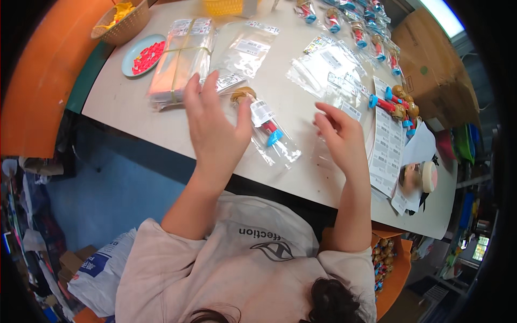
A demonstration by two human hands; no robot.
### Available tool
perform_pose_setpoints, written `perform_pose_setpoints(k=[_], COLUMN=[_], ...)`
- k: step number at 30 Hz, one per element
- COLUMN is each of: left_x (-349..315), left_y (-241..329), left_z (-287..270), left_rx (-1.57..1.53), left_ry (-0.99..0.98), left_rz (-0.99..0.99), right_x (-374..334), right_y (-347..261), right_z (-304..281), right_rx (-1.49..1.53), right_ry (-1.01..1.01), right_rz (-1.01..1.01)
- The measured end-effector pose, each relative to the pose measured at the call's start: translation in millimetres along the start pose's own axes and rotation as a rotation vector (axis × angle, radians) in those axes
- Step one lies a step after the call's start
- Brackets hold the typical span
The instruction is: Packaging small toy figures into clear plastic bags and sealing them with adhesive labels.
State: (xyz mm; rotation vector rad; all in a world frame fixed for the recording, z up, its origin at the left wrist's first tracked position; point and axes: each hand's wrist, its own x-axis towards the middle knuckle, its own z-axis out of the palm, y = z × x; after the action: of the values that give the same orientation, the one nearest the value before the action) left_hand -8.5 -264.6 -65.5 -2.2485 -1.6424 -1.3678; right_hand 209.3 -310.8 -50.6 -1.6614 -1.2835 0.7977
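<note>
A small toy with a brown top, red middle and blue base lies in a clear plastic bag with a white barcode label. My left hand is just left of it, fingers spread, the thumb by the label. Nothing shows in that hand's grip. Over the table to the right, my right hand is loosely curled with its fingers apart, and I see nothing held in it. Close to it lie clear bags with labels. Farther right are several loose toys on sheets of barcode labels.
A banded stack of clear bags lies at left, near a plate of pink-red pieces and a basket with yellow items. Bagged toys are at the far right by a cardboard box. A roll of tape sits near the right edge.
</note>
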Motion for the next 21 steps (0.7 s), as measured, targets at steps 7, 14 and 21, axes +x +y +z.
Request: perform_pose_setpoints(k=[7, 14, 21], left_x=[-16, 3, 1], left_y=[-16, -21, -20], left_z=[-3, 35, 43], left_rx=[-0.213, -0.680, -1.184], left_ry=[-0.233, -0.277, -0.455], left_rz=[-0.417, -0.609, -0.790], right_x=[75, 80, 50], right_y=[1, -6, -3], right_z=[45, 69, 53], right_rx=[-0.107, 0.168, 0.372], right_ry=[-0.316, -0.462, -0.270], right_rz=[-0.021, 0.221, 0.241])
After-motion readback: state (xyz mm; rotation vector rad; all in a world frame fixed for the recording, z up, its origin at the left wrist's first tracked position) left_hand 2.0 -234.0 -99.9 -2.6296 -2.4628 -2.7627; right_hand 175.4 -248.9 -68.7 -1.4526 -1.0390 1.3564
